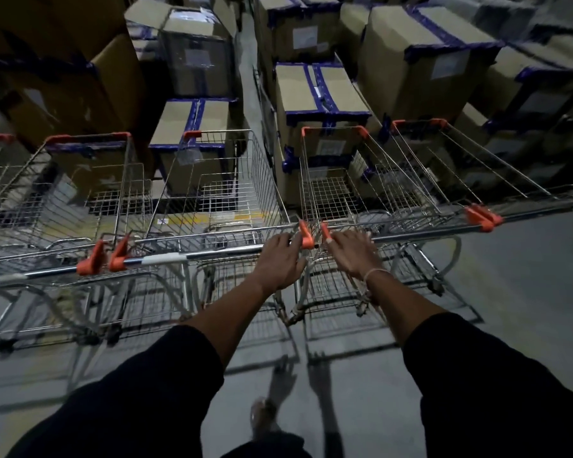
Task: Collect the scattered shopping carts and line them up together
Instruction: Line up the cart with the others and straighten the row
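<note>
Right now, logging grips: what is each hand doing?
Left hand: rests on the middle cart's handle, grip unclear.
Right hand: rests on the right cart's handle, grip unclear.

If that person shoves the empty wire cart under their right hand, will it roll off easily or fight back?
The cart probably rolls readily: its basket looks empty and it stands on smooth grey floor. It likely stays stiff, being welded wire. It may not travel far, since cardboard boxes stand close ahead and another cart sits alongside. The right hand rests on its handle bar.
</note>
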`<action>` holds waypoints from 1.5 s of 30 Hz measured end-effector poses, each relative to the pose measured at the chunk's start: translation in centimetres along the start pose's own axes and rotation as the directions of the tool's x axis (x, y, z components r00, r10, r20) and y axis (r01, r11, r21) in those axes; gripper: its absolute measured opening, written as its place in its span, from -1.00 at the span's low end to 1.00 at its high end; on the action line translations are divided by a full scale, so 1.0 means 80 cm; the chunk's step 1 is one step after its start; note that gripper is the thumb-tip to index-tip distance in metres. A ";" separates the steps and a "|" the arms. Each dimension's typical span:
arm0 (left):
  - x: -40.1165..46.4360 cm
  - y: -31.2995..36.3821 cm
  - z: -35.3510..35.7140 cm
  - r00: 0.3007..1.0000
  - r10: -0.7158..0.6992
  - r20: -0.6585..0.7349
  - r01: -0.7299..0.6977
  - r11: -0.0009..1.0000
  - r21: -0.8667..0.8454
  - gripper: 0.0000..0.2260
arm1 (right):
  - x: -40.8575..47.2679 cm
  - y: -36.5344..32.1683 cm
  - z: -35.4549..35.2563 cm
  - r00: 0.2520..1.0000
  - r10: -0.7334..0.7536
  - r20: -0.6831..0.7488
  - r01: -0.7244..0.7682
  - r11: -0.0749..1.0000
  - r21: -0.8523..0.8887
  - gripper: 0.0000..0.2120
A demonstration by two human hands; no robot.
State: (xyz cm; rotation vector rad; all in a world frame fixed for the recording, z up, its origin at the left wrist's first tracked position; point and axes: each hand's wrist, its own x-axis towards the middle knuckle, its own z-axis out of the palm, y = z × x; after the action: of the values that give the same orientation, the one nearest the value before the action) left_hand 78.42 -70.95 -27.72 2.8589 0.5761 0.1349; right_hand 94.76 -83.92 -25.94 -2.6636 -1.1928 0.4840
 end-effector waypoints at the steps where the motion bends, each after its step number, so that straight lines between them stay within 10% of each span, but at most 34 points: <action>1: 0.010 -0.001 0.003 0.999 -0.031 0.013 0.031 0.999 -0.021 -0.44 | 0.010 -0.001 -0.002 1.000 0.019 0.022 -0.020 1.000 0.024 -0.46; 18: 0.086 0.001 -0.004 0.961 -0.034 0.275 0.071 0.989 -0.129 -0.27 | 0.102 -0.018 0.013 0.995 -0.027 -0.100 0.009 0.984 -0.176 -0.35; 45: 0.087 0.001 0.018 0.953 -0.138 0.269 0.144 0.990 -0.003 -0.23 | 0.097 -0.016 0.021 0.988 -0.144 0.053 0.148 0.985 -0.087 -0.26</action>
State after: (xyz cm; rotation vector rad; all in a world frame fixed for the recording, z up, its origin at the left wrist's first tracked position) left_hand 85.07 -68.58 -28.74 2.7363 0.7119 -0.2637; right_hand 98.11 -77.21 -28.86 -2.6259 -1.4439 0.4807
